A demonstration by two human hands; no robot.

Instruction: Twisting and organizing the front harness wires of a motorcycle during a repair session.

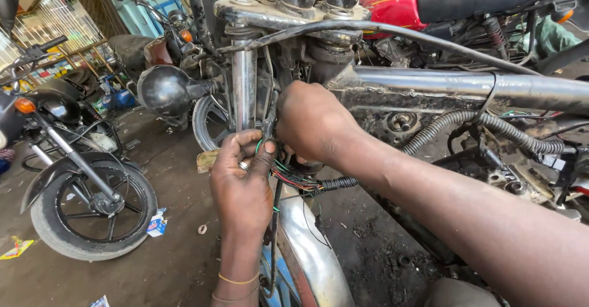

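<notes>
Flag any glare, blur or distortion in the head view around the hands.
Head view: both hands, left hand and right hand, and the wire bundle are sharp in even daylight; bright glare on the chrome fork tube; window top left blown out; wide-angle bending toward the edges.

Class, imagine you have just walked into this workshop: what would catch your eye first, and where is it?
Two bare hands meet at centre: the left hand pinches a bundle of thin coloured wires while the right hand reaches in beside the shiny chrome fork tube. A grimy bare metal frame tube runs right; a parked black motorcycle stands far left.
</notes>
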